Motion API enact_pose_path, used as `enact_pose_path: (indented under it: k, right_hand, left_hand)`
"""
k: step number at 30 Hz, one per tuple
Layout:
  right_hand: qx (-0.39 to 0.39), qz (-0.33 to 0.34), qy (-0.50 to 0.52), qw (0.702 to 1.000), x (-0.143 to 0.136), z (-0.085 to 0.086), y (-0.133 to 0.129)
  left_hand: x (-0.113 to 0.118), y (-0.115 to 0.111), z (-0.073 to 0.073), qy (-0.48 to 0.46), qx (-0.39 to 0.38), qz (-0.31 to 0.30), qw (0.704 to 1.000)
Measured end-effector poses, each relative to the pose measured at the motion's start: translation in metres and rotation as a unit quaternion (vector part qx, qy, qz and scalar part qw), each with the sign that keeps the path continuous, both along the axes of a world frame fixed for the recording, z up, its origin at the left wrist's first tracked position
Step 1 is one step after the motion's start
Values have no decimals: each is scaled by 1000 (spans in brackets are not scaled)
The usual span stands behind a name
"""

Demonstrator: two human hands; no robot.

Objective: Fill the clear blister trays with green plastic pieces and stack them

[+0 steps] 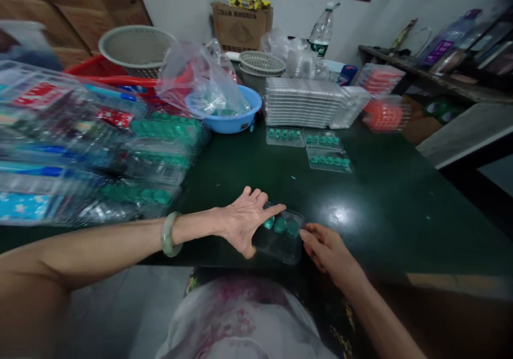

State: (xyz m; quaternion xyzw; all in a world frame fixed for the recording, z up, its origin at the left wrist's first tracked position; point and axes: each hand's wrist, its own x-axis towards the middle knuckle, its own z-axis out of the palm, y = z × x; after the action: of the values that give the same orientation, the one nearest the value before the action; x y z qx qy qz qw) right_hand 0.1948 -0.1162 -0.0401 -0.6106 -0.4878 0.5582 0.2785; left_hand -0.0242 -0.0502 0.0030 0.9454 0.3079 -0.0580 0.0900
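A clear plastic tray (278, 251) with green translucent pieces (280, 225) in a row lies near the table's front edge. My left hand (245, 221) is spread over the tray's left end, with one finger stretched across its top and the thumb low at its near side. That hand hides part of the row. At the tray's right edge, my right hand (326, 248) has its thumb and fingertips closed on the rim. Farther back, similar filled trays (329, 160) lie in front of a tall stack of clear trays (304, 102).
Blurred plastic packs (80, 156) are heaped on the left of the green table (377, 188). Behind them stand a blue basin (236, 124) holding a plastic bag, a red basket (116, 79) and a grey colander (136, 46). Orange packs (385, 114) sit at the back right.
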Motion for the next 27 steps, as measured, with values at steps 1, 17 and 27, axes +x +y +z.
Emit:
enact_pose_path:
  k: [1, 17, 27]
  right_hand:
    - [-41, 8, 38, 998, -1, 1, -2]
    - [-157, 175, 179, 955, -97, 36, 20]
    - [-178, 251, 252, 917, -265, 42, 102]
  left_hand:
    - [-3, -4, -1, -5, -4, 9, 1000]
    - [-97, -59, 54, -2, 78, 159, 984]
    - [-226, -28, 81, 138, 111, 294, 939]
